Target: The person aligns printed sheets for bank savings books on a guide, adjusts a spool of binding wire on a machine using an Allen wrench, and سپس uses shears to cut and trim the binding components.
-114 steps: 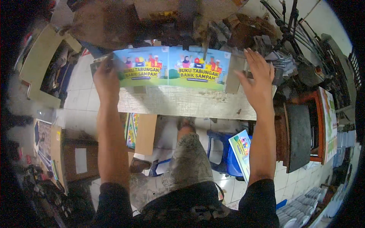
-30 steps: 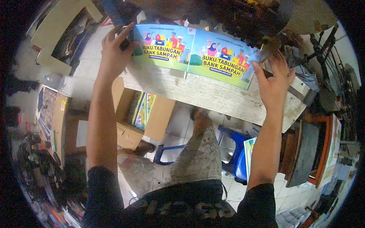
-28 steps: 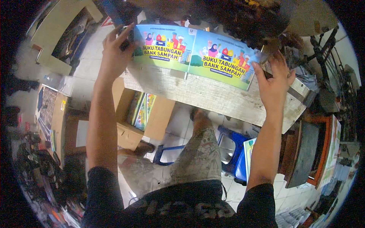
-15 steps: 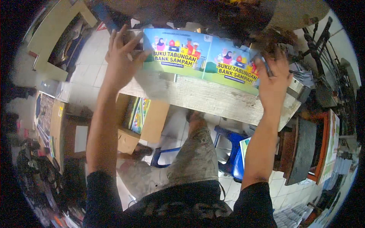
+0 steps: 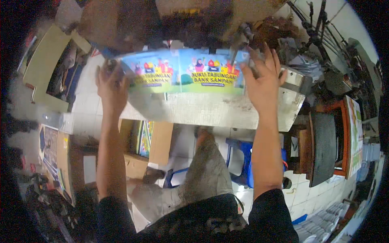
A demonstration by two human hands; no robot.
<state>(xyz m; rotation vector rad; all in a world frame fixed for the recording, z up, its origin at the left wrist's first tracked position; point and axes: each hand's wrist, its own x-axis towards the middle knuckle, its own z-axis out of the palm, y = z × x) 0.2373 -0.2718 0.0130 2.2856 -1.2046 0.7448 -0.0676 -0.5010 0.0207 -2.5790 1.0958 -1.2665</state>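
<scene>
A long printed sheet (image 5: 182,73) carries the same colourful cover picture twice, side by side, on a blue and green ground. It lies over the pale wooden bench top (image 5: 194,109), its left end bending a little. At that left end, my left hand (image 5: 110,87) has its fingers curled around the edge, somewhat blurred. My right hand (image 5: 263,83) is at the right end, fingers spread and stretched away from me, its thumb against the sheet's edge. Whether the sheet rests flat or is slightly lifted I cannot tell.
Below the bench at left is an open cardboard box (image 5: 162,141) with printed booklets inside. A blue plastic stool (image 5: 239,160) stands near my leg. Dark wooden furniture (image 5: 323,150) is at right, metal stands (image 5: 314,32) at far right. A tan panel (image 5: 44,67) leans far left.
The sheet has shifted left along the bench and lies straighter across the view. Both hands have moved left with it, and the right hand's fingers have spread. The head view has shifted too.
</scene>
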